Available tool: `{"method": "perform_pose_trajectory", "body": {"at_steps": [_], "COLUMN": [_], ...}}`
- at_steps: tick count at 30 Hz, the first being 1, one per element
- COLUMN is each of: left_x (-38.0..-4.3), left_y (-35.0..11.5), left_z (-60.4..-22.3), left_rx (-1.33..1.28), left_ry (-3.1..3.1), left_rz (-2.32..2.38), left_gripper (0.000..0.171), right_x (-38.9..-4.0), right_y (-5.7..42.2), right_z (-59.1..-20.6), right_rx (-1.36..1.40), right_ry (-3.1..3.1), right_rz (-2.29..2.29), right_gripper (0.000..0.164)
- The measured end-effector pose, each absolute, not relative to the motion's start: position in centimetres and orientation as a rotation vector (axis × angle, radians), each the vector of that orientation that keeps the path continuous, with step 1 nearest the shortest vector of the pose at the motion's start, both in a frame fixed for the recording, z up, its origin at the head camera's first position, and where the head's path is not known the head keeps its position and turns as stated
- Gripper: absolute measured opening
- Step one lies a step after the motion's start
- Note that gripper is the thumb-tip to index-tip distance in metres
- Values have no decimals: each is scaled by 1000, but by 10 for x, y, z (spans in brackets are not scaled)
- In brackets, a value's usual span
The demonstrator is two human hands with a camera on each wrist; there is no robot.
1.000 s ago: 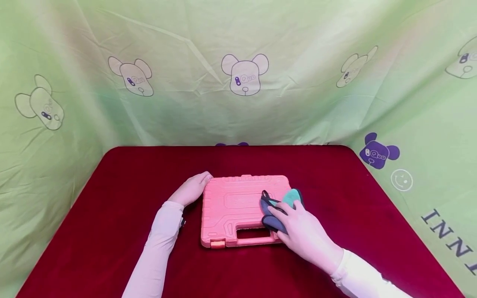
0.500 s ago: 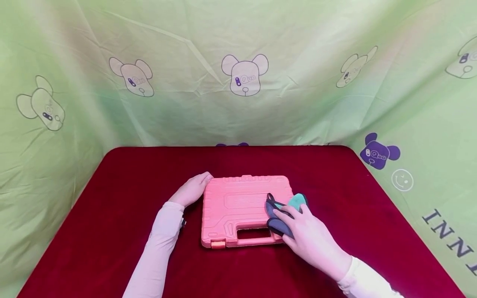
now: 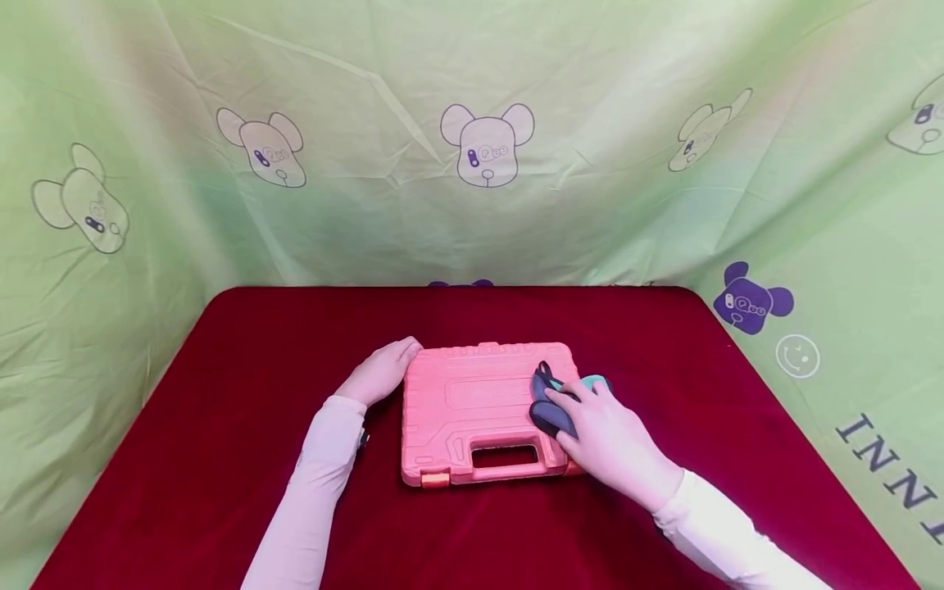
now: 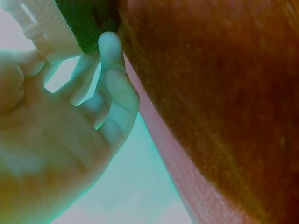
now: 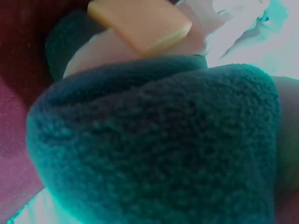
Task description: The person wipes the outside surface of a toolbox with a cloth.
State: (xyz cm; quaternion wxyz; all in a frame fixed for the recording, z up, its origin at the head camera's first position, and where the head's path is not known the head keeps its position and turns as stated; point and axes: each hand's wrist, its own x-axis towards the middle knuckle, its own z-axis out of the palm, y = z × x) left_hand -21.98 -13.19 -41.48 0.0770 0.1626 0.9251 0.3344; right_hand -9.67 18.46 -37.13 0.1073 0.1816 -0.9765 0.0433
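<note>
A salmon-pink plastic tool case [image 3: 472,393] lies flat, its carry handle [image 3: 506,472] toward the near side. My left hand [image 3: 379,373] holds the case at its far left corner. In the left wrist view, the left hand's fingers [image 4: 112,51] curve at the corner. My right hand [image 3: 608,434] grips a bunched cleaning cloth [image 3: 551,416], navy and green with dark edging and a small loop, against the right part of the lid. Up close in the right wrist view, the fuzzy cloth [image 5: 154,149] hides most of that hand; an orange latch [image 5: 145,23] shows behind it.
The case rests on a dark red covered table [image 3: 295,328]. A pale green curtain [image 3: 369,221] with printed bear heads hangs behind and at both sides. Another orange latch [image 3: 435,479] sits at the case's near left.
My right hand first slid right with the cloth, then moved away from me along the case's right edge. Less of the green side shows now. The left hand and case hold nearly still.
</note>
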Motion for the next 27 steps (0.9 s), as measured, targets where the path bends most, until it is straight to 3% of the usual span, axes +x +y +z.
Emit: {"method": "perform_pose_trajectory", "body": {"at_steps": [8,15,20,27], "left_x": [-202,-141,-101,-78], "left_y": [-116,-61,-27,-13], "left_z": [-391,-340,-350,-379], "left_rx": [469,1007,1328,1316], "left_ry": [3082,3155,3115,3208], "left_rz": [664,516,226,37], "left_gripper": [29,17,22,34], "right_x": [-102,-103,-100,-95], "right_y": [188,189,195,228], "right_z": [-373,-373,-369,-362], "right_rx": [473,488,472,382], "right_ry": [-2931,-2875,-2886,-2787], "right_rz": [199,204,258,214], "right_gripper": [48,48,47,44]}}
